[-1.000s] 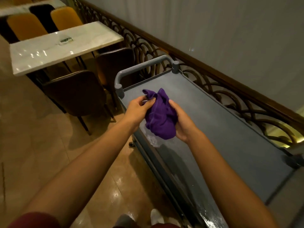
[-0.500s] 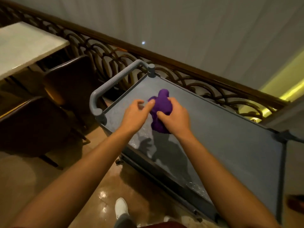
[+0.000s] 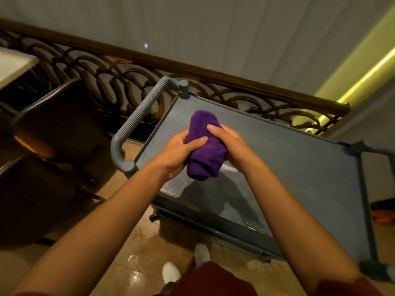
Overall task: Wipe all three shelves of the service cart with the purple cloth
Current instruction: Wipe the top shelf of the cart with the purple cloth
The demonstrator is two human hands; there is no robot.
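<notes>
Service cart (image 3: 299,159) stands close along a dark scrollwork railing (image 3: 102,69) on its far side; grey push handle (image 3: 136,122) at the left end, brown chairs (image 3: 57,124) just beyond it. Tan glossy floor (image 3: 132,248) lies open on the near side, white shoes (image 3: 171,272) planted there. Top shelf grey, rimmed, wet sheen along the near edge. Purple cloth (image 3: 205,146) bunched into a roll, held above the shelf's left half. Left hand (image 3: 177,150) grips its near side, thumb across the fabric; right hand (image 3: 230,142) clasps the other side, fingers curled over. Lower shelves hidden.
</notes>
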